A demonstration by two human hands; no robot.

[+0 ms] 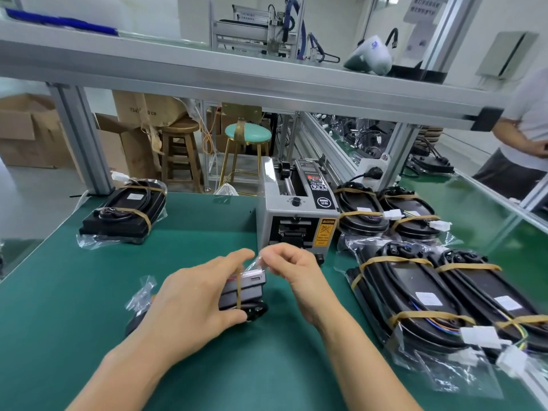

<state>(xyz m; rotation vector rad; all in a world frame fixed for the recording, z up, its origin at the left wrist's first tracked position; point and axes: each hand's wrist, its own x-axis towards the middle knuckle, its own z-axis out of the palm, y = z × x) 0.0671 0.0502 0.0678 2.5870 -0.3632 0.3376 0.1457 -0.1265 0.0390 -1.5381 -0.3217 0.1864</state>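
Two hands work at frame centre over the green bench [207, 232]. The left hand [189, 301] grips a grey-black boxy power unit [249, 287], rubber-banded and sleeved in a clear plastic bag [142, 295]. The right hand [292, 268] pinches the bag's open top edge, just below the grey tape-dispenser machine [296, 215].

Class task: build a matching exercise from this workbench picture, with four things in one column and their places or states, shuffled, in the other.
1 left hand
2 right hand
3 tape dispenser
4 teal stool

a stands past the far edge of the green mat
b pinches clear film
c grips the banded grey device
d sits on the green mat, just beyond the hands

Pairs: 1-c, 2-b, 3-d, 4-a
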